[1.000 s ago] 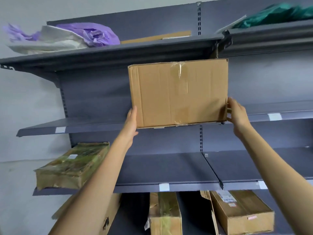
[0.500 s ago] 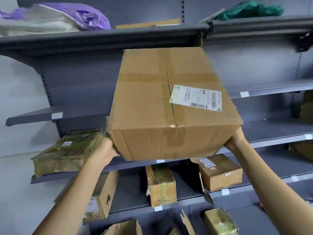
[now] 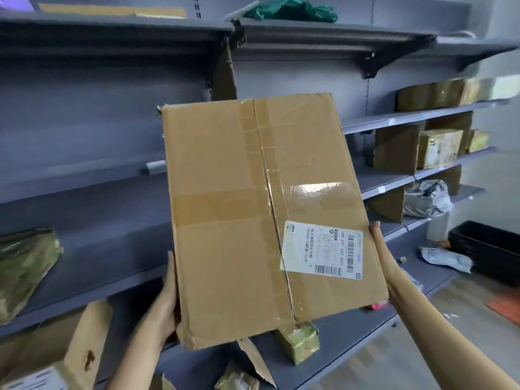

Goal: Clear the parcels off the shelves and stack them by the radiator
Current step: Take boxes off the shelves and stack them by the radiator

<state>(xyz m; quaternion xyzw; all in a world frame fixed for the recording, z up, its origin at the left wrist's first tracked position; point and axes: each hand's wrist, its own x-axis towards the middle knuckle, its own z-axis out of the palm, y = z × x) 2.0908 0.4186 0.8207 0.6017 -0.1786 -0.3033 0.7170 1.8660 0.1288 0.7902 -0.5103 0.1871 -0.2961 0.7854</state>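
- Two flat palms clamp the cardboard box: left hand and right hand press its opposite sides, fingers straight.
- It hangs clear of the shelves, by their front edge.
- Stiff but dented, glossy tape looks slippery; cupping the bottom corners seems safer.

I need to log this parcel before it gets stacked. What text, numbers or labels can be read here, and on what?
"240 247 A02 060": white shipping label on the cardboard box held between the left hand and right hand.
"195ml*10": same label, roughly; the print beside it is too small to read.
Barcodes: no readable digits.
Label on the lower-left box: blurred.
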